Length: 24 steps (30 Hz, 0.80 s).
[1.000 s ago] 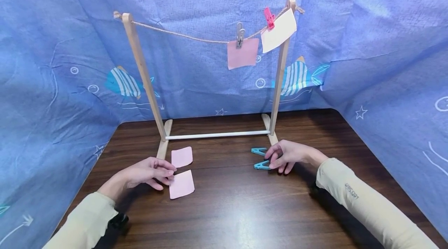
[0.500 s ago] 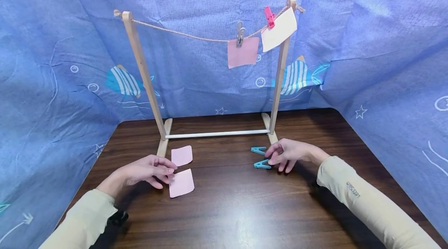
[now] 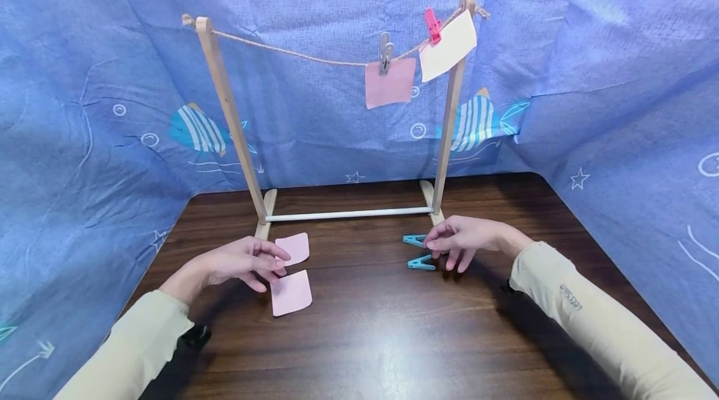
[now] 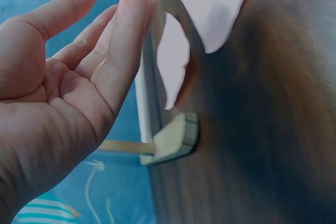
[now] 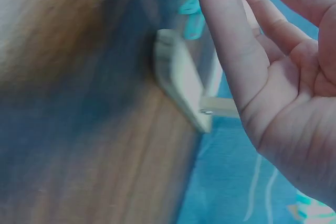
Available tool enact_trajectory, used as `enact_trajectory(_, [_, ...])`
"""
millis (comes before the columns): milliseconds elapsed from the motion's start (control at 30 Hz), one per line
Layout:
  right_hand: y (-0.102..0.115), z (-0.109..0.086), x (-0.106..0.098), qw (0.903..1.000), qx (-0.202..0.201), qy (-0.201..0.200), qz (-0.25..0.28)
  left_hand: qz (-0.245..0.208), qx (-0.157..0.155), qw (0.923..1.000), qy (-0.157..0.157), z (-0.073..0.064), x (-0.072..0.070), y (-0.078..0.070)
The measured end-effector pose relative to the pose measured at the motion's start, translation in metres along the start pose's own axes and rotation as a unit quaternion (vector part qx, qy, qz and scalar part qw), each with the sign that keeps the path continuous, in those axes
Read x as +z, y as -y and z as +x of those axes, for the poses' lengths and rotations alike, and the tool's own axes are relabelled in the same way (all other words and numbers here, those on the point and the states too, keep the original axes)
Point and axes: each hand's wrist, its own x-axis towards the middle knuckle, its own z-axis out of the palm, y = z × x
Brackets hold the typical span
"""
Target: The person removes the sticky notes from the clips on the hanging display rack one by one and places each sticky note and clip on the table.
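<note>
My left hand (image 3: 244, 263) hovers at the left edges of two pink paper squares, its fingers relaxed and holding nothing. The far square (image 3: 296, 246) is partly covered by its fingertips in the head view; the near square (image 3: 293, 295) lies just in front. In the left wrist view the palm shows bare. On the right, two blue clothespins lie on the table, a far one (image 3: 412, 239) and a near one (image 3: 415, 264). Beside them is my right hand (image 3: 469, 241), fingers loosely bent, fingertips overlapping the far clothespin's handle end in the head view. Nothing shows in its palm.
Behind the hands stands a wooden frame (image 3: 233, 119) with a rope (image 3: 292, 52) strung across. A grey clip (image 3: 386, 58) holds a pink paper (image 3: 390, 88) on it; a red clothespin (image 3: 432, 27) holds a pale paper (image 3: 449, 50). A blue curtain (image 3: 337, 7) surrounds the table.
My left hand has moved slightly forward and right, over the far pink square's corner. My right hand has shifted slightly forward, away from the near clothespin. Papers and clothespins lie as before.
</note>
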Motion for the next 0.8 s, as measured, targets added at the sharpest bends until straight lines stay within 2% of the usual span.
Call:
enact_trajectory(167, [0.021,-0.003,-0.003,0.9999,-0.004,-0.001,-0.015,0.014,-0.003,0.9999,-0.001,0.005,-0.003,-0.018])
enact_trajectory(400, [0.056,-0.009,-0.012,0.9995,0.000,-0.002,-0.030,0.039,0.004,0.9991,0.016,0.009,-0.004,-0.053])
enact_trajectory(800, [0.131,-0.022,-0.018,0.9953,-0.030,0.005,-0.092,0.060,0.032,0.9977,-0.004,0.024,-0.003,-0.119])
